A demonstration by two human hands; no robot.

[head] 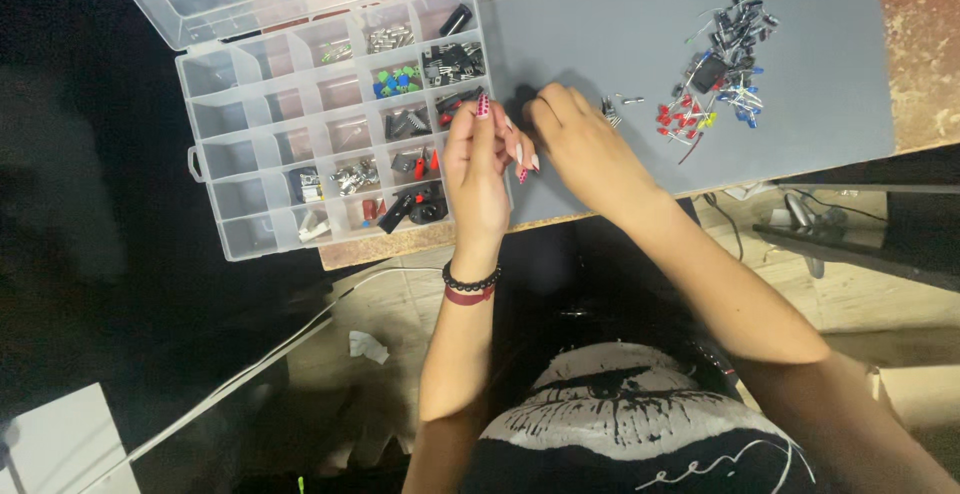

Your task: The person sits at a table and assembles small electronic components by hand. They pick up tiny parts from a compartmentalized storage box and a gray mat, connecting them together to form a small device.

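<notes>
Grey mat on desk: left hand and right hand meet fingertips pinched on something tiny, unclear what, clear compartment box just left, loose component pile right, nearer right hand.

Left hand raised, right hand curled, fingertips close

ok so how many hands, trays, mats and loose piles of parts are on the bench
hands: 2, the left hand and the right hand
clear compartment tray, lid open: 1
grey mat: 1
loose pile of small electronic parts on the mat: 1
total: 5
</notes>
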